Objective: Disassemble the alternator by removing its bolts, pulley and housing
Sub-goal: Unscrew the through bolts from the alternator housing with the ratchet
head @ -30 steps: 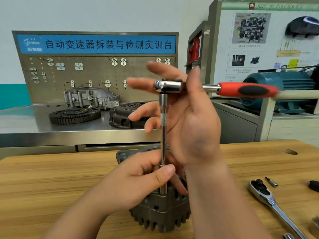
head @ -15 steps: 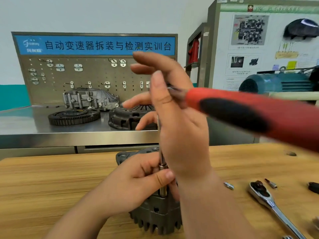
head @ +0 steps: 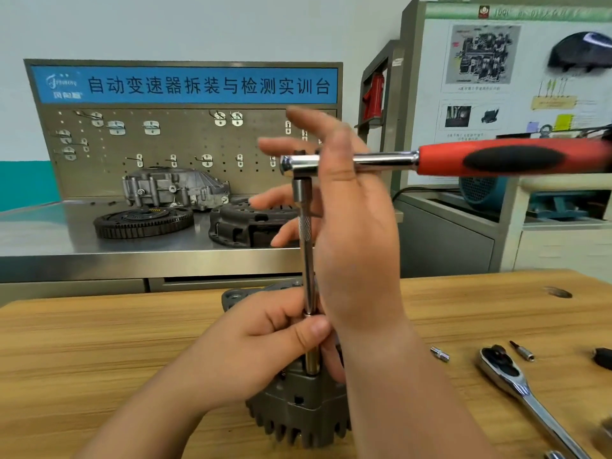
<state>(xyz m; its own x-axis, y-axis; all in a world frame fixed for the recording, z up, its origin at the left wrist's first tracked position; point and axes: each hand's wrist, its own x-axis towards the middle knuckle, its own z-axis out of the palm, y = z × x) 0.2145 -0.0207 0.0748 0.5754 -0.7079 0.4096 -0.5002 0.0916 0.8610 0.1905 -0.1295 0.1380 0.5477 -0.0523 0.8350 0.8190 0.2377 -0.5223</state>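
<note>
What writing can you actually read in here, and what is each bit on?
"自动变速器拆装与检测实训台": white characters on the blue banner atop the pegboard.
Logo at the banner's left end: too blurred to read.
Poster on the right, header and captions: too small and blurred to read.
Red-handled wrench and alternator: no lettering visible.

- Bears the alternator [head: 298,412], upright near the front middle of the wooden worktop [head: 99,342].
- Carries a ratchet wrench [head: 510,376] at right.
- Holds a small socket [head: 439,354] and a bit [head: 521,351] beside the wrench head.
</note>
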